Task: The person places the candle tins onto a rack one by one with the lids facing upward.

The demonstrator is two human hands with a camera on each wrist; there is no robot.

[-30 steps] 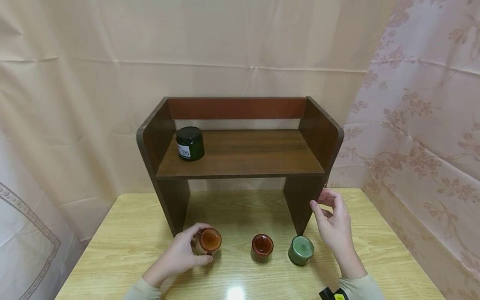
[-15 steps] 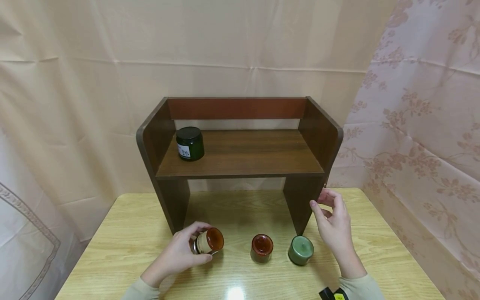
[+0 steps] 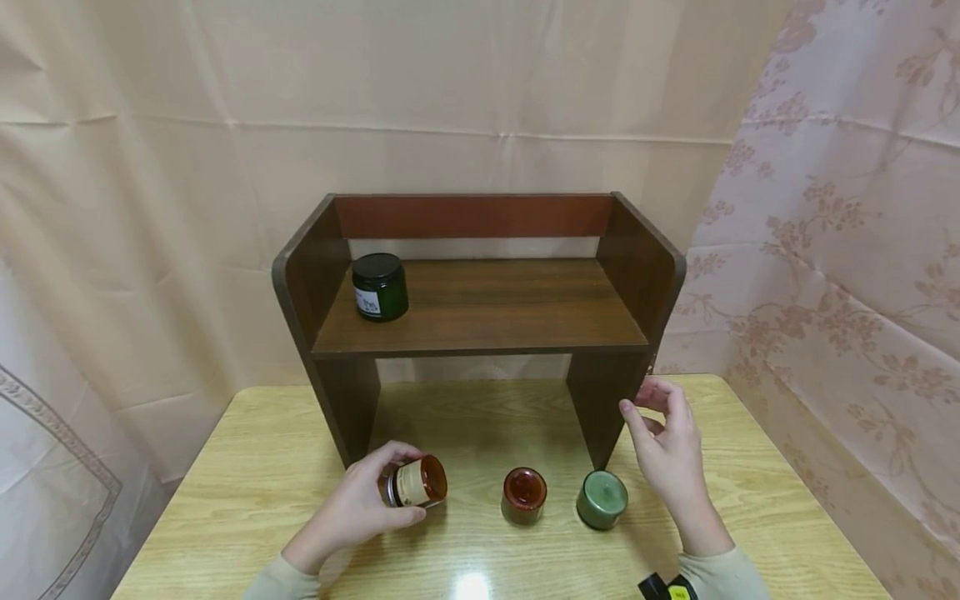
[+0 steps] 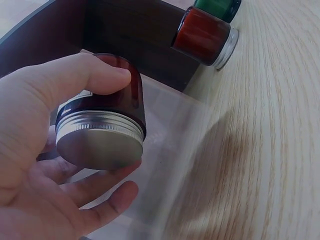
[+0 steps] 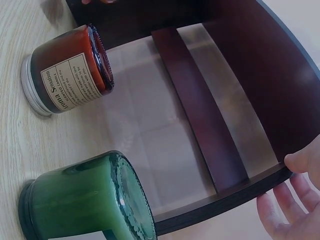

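Observation:
My left hand (image 3: 367, 500) holds an amber candle jar (image 3: 422, 482) low over the table, tipped sideways with its glass base to the right. Its silver lid (image 4: 100, 147) faces the camera in the left wrist view, with the thumb on the glass. My right hand (image 3: 670, 442) grips the side panel (image 5: 220, 207) of the dark wooden shelf (image 3: 480, 312), thumb on one face and fingers on the other. Between the hands, a second amber candle jar (image 3: 524, 497) stands upside down on its lid, left of an upturned green candle jar (image 3: 602, 501).
On the shelf board's left end stands a dark green jar (image 3: 381, 287) with a black lid. The shelf sits on a light wooden table (image 3: 262, 467). Beige curtain (image 3: 480, 83) hangs behind, and floral cloth (image 3: 847, 275) lines the right side.
My left hand has tipped the amber candle jar from nearly upside down onto its side, so its label now shows. The right hand and the other jars stay in place.

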